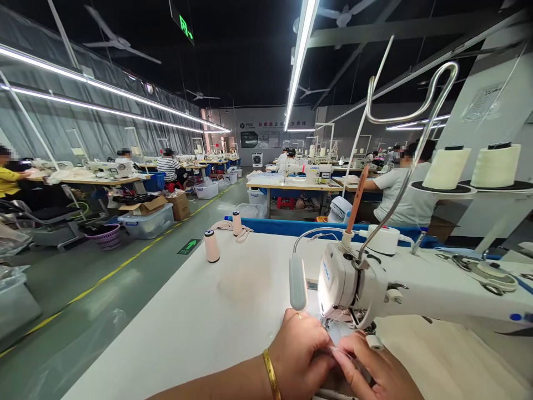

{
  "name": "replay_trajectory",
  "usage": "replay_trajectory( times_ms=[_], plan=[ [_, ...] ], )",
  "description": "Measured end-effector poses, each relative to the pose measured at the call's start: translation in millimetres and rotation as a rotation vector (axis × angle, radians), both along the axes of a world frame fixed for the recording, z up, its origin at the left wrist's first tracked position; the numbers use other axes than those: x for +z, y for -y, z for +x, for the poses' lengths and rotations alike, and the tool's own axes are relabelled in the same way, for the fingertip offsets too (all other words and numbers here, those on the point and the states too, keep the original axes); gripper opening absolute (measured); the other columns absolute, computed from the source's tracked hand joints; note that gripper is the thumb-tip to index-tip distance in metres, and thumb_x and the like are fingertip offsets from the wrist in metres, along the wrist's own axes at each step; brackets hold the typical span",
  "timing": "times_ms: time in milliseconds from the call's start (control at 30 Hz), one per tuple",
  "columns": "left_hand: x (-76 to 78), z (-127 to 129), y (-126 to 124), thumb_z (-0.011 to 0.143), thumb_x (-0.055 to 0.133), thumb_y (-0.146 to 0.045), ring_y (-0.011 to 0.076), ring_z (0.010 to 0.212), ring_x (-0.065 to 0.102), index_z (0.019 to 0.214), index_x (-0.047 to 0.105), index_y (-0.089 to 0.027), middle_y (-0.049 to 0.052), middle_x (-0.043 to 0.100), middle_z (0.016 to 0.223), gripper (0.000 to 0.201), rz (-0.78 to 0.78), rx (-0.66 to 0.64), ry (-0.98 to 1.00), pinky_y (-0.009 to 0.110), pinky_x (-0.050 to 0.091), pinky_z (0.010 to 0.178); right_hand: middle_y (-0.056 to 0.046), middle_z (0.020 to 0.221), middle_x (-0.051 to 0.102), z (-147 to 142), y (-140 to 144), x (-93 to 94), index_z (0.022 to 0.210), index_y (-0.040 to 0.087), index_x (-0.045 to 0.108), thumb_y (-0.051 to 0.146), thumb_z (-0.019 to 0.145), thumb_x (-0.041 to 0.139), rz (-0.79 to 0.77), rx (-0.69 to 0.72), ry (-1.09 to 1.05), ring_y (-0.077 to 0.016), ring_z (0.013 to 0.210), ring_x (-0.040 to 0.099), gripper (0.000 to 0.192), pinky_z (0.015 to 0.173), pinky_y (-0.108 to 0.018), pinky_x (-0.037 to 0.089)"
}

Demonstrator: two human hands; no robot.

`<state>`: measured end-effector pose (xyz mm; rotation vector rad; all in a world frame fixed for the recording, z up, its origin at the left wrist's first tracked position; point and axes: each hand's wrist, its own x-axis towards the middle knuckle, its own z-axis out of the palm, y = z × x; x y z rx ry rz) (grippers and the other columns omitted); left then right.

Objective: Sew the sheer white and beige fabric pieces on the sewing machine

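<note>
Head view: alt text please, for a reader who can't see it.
Two bare hands, left hand and right hand, pinch a small pale piece of fabric under the head of a white sewing machine on a white table. Behind, other people sit at sewing tables.

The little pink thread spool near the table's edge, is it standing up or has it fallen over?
Standing up. The pink spool rests on its flat end on the white table.

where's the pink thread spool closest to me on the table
In the head view the pink thread spool stands upright on the white table, left of the sewing machine, with a second spool behind it.
</note>
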<state>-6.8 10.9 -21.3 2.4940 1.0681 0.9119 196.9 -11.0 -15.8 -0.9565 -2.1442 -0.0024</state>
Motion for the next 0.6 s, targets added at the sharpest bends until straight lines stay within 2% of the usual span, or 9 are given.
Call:
replay_trajectory(
  times_ms=[100, 200, 267, 367, 500, 600],
  plan=[
    [16.6, -0.6, 3.7, 0.087, 0.063, -0.018, 0.0177, 0.081, 0.063, 0.072, 0.058, -0.019, 0.001, 0.068, 0.078, 0.016, -0.075, -0.053, 0.008, 0.034, 0.045, 0.080, 0.001, 0.072, 0.069, -1.6, 5.1, 6.8, 0.085, 0.028, 0.059, 0.031, 0.107, 0.043, -0.039, -0.053, -0.039, -0.0194, 0.064, 0.065, 0.027, 0.059, -0.028, 0.052],
    [29.5, -1.8, -0.5, 0.096, 0.052, -0.024, 0.0165, 0.073, 0.059, 0.068, 0.055, -0.019, 0.001, 0.064, 0.073, 0.028, -0.176, -0.120, 0.040, 0.030, 0.046, 0.071, 0.001, 0.074, 0.069, -3.2, 8.4, 13.9, 0.083, 0.026, 0.057, 0.030, 0.107, 0.043, -0.139, -0.113, -0.063, -0.0195, 0.068, 0.063, 0.028, 0.066, -0.030, 0.051],
    [33.3, -2.6, -5.8, 0.098, 0.049, -0.027, 0.0152, 0.069, 0.056, 0.071, 0.058, -0.019, 0.000, 0.063, 0.071, 0.030, -0.235, -0.168, 0.068, 0.028, 0.045, 0.067, 0.000, 0.076, 0.069, -3.5, 8.1, 16.3, 0.085, 0.025, 0.057, 0.030, 0.106, 0.044, -0.193, -0.113, -0.068, -0.0197, 0.072, 0.063, 0.026, 0.070, -0.031, 0.050],
    [34.8, -2.7, -9.7, 0.094, 0.052, -0.029, 0.0152, 0.069, 0.056, 0.069, 0.060, -0.019, 0.000, 0.062, 0.070, 0.028, -0.286, -0.173, 0.068, 0.027, 0.044, 0.066, 0.000, 0.079, 0.070, -3.5, 7.9, 18.1, 0.086, 0.024, 0.058, 0.028, 0.105, 0.047, -0.247, -0.124, -0.080, -0.0203, 0.079, 0.063, 0.023, 0.073, -0.031, 0.048],
    [32.6, -1.6, -8.5, 0.093, 0.059, -0.031, 0.0163, 0.071, 0.059, 0.076, 0.066, -0.020, 0.000, 0.066, 0.071, 0.022, -0.221, -0.172, 0.075, 0.028, 0.045, 0.068, 0.001, 0.078, 0.069, -1.5, 9.5, 22.4, 0.085, 0.024, 0.059, 0.023, 0.106, 0.049, -0.281, -0.113, -0.069, -0.0190, 0.078, 0.059, 0.022, 0.073, -0.030, 0.047],
    [29.2, -2.5, -3.7, 0.101, 0.051, -0.027, 0.0166, 0.073, 0.061, 0.075, 0.068, -0.021, 0.001, 0.070, 0.073, 0.032, -0.053, -0.184, 0.011, 0.033, 0.043, 0.075, 0.001, 0.082, 0.069, 4.5, 10.3, 27.9, 0.088, 0.024, 0.061, 0.023, 0.107, 0.050, -0.299, 0.027, -0.012, -0.0177, 0.078, 0.059, 0.021, 0.076, -0.031, 0.047]
  ],
)
